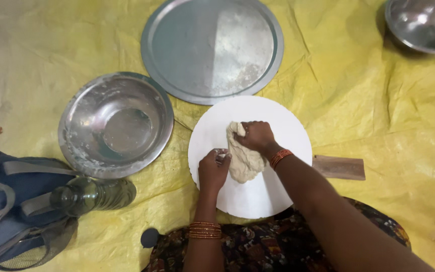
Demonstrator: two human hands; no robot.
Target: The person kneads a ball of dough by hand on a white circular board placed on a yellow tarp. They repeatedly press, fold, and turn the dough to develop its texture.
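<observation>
A clear plastic bottle is seen lying on its side at the lower left, resting against a blue-grey bag; no label can be made out on it. A steel bowl, dusted with flour and otherwise empty, is set left of the white round board. A large flat steel plate, also floured, is placed just behind the board, and part of another steel bowl is seen at the upper right. Everything is laid on a yellow sheet on the floor. A lump of dough lies at the middle of the board. The right hand is clenched on the dough's top end; the left hand is pressed, fingers curled, against its left edge.
</observation>
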